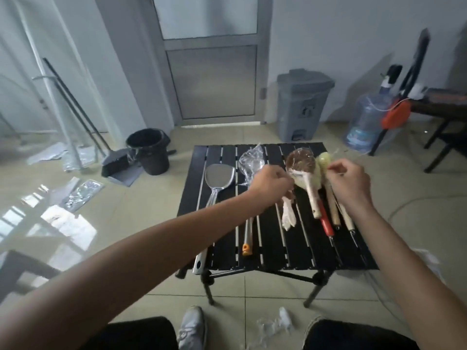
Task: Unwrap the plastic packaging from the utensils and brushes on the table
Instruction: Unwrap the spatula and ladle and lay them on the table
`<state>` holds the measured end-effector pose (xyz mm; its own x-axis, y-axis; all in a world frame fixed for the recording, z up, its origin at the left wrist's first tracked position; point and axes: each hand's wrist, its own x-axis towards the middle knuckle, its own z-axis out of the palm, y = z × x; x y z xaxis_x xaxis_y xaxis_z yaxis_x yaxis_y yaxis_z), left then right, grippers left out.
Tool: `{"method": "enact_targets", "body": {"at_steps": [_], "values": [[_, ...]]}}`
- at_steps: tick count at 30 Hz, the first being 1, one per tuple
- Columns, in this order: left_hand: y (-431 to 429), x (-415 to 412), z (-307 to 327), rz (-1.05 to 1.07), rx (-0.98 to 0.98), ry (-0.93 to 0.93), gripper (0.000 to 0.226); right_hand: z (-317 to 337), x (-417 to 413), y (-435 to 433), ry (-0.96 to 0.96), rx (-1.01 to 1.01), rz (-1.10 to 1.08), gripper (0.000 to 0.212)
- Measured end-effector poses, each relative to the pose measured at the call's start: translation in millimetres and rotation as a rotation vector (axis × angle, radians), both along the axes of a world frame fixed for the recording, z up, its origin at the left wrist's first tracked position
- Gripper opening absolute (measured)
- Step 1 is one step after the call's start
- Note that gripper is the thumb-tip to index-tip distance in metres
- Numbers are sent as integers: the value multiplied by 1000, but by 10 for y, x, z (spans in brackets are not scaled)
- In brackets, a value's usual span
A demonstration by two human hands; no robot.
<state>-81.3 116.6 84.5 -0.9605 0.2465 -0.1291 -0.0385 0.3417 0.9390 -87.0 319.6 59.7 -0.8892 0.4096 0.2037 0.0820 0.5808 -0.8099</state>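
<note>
On the black slatted table lie a bare steel spatula, a ladle head still in clear plastic with an orange-tipped handle, a wooden spoon wrapped in film, a yellow-green brush and a red-handled tool. My left hand is pinched on plastic film near the wooden spoon's neck. My right hand is pinched on film beside the yellow-green brush. A strip of loose plastic hangs below my left hand onto the table.
Crumpled plastic lies on the floor between my feet. A black bucket and dustpan with brush stand at left, a grey pedal bin behind the table, a water jug and dark desk at right.
</note>
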Motion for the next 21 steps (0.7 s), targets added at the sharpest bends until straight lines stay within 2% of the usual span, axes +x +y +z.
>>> {"method": "enact_targets", "body": {"at_steps": [6,8,13,18,21], "values": [[-866,20,-424,158,48,-45,10,-273,165,-1111,-216,145,364,8],[-1032,11,-598,202,76,-55,13,-422,199,-1356,-302,221,433,13],[-1149,-73,-912,239,154,-71,9,-642,173,-1569,-420,329,372,20],[-1127,-115,-1117,208,201,-70,8,-832,133,-1679,-484,457,297,56],[-1104,-150,-1181,142,154,-52,7,-900,71,-1754,-504,556,257,66]]}}
